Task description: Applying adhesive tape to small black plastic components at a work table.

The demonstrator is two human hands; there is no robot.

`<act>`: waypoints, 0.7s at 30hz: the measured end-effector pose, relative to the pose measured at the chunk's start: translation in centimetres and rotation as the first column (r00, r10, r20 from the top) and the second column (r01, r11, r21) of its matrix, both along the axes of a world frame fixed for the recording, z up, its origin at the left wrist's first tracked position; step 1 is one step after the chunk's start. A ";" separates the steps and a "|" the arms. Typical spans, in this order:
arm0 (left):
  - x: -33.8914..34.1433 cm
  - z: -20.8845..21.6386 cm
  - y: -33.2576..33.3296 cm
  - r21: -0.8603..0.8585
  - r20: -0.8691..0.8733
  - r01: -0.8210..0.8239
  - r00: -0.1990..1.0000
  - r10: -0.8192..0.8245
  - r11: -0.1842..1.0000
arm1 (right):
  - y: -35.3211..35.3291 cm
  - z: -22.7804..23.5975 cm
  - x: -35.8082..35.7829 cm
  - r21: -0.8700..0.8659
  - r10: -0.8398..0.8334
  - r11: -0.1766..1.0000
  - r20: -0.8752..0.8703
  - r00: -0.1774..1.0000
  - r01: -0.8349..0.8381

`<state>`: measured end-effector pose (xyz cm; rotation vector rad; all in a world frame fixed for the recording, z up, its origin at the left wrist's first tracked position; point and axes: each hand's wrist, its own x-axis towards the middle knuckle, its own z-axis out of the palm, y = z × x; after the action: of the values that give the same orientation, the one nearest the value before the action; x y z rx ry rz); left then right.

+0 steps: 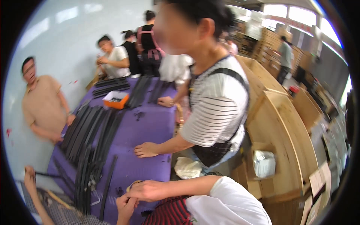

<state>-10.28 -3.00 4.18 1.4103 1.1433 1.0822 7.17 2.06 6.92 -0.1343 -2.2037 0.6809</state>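
Left of the fingers, a black strip [108, 187] lies on the purple table [146, 122]; a careless knuckle could knock it askew. Left hand [126, 207] and right hand [148, 190] meet, fingers curled; whether gripping anything, I cannot tell.

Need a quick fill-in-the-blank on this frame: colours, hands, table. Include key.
1. The table has a ____ surface.
2. The long strips on it are ____ in colour.
3. The small open box has ____ outer walls.
4. In the picture, the person's left hand is to the ____ of their right hand.

Missing words: purple; black; orange; left.
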 end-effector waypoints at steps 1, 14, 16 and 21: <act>0.0 -0.1 0.2 -0.005 -0.026 0.036 0.999 -0.036 0.999 | 0.0 0.4 0.3 0.022 -0.043 0.999 0.014 0.999 0.043; 0.8 -0.4 -0.2 -0.015 0.185 -0.061 0.981 0.063 0.998 | 0.2 1.5 -0.3 0.378 -0.138 0.924 0.179 0.974 0.061; 1.1 -0.3 -0.3 -0.011 0.199 -0.060 0.978 0.061 0.998 | 0.1 1.8 -0.2 0.374 -0.146 0.925 0.190 0.971 0.066; 1.4 -0.4 -0.8 0.015 0.201 -0.060 0.978 0.056 0.998 | 0.3 1.6 -0.2 0.374 -0.114 0.927 0.230 0.967 0.021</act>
<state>-8.85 -3.83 3.74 1.2582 1.0346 1.2507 6.96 2.37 8.48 -0.1056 -2.5137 0.2075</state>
